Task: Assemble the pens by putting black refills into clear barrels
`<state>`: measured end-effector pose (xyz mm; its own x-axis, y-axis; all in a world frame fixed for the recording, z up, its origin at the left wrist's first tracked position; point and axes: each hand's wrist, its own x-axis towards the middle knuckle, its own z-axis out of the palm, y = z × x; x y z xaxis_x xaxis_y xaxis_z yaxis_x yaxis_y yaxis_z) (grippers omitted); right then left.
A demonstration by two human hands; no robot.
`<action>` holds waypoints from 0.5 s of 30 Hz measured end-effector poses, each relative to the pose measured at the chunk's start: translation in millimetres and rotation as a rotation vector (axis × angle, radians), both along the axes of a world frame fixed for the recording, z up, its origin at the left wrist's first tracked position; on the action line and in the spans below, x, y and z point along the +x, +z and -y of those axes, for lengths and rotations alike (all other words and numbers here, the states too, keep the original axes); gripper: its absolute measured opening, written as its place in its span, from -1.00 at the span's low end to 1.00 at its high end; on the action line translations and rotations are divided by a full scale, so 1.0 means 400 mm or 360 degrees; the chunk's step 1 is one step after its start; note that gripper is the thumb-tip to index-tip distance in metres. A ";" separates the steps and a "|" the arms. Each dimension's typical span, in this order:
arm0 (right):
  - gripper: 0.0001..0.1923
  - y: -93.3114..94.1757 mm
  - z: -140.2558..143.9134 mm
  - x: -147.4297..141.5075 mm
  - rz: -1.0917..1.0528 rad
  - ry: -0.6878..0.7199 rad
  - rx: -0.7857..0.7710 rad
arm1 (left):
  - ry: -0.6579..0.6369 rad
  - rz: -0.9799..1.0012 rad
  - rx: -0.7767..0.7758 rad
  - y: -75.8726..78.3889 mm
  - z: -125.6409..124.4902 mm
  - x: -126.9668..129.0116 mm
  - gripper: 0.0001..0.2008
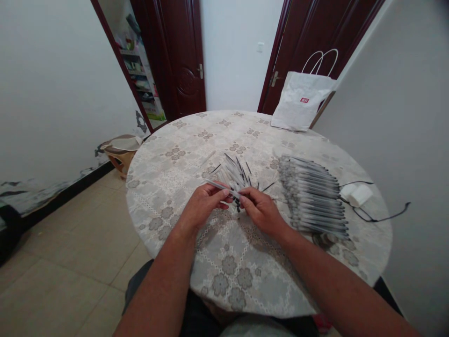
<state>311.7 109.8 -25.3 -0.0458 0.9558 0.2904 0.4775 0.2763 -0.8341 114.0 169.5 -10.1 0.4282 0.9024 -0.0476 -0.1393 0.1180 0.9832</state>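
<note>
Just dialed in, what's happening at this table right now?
A person seated at the round table holds one thin pen between both hands: left hand and right hand each pinch it. Just beyond the hands lies a loose pile of pens. To the right, a neat row of pens lies side by side. A white charger with a black cable sits past that row, and a white paper bag stands at the far edge.

A small red label (305,100) is seen on the front of the white paper bag (298,105) standing at the far edge of the table (182,140). White marks are carried on the label, but they are too small and blurred to be read. No other writing can be read.
</note>
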 end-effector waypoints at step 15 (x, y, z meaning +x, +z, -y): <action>-0.83 -0.015 -0.028 0.043 0.0168 -0.0464 0.0124 | 0.0461 -0.0695 0.0772 -0.056 -0.043 -0.036 -0.84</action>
